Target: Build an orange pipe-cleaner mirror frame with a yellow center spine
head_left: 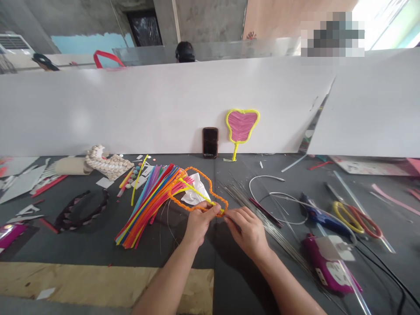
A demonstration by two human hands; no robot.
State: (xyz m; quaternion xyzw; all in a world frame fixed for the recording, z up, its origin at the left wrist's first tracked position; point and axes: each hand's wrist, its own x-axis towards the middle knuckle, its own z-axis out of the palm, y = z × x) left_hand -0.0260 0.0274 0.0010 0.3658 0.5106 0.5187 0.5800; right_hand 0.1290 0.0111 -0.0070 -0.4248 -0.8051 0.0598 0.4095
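Observation:
My left hand (199, 223) and my right hand (247, 229) meet over the dark table mat, both pinching the near end of an orange pipe-cleaner loop (197, 170) bent into a wavy outline. A yellow pipe cleaner (197, 191) runs across the loop to where my fingers pinch. Behind the loop lies a piece of white paper (197, 192). A fan of coloured pipe cleaners (149, 201) lies just left of my left hand.
A finished pink and yellow fan shape (242, 127) and a phone (210, 142) lean on the white partition. Thin metal wires (262, 214), a blue glue gun (320, 216), a purple glue gun (326, 262) and scissors (356, 218) lie right. A braided headband (82, 210) lies left.

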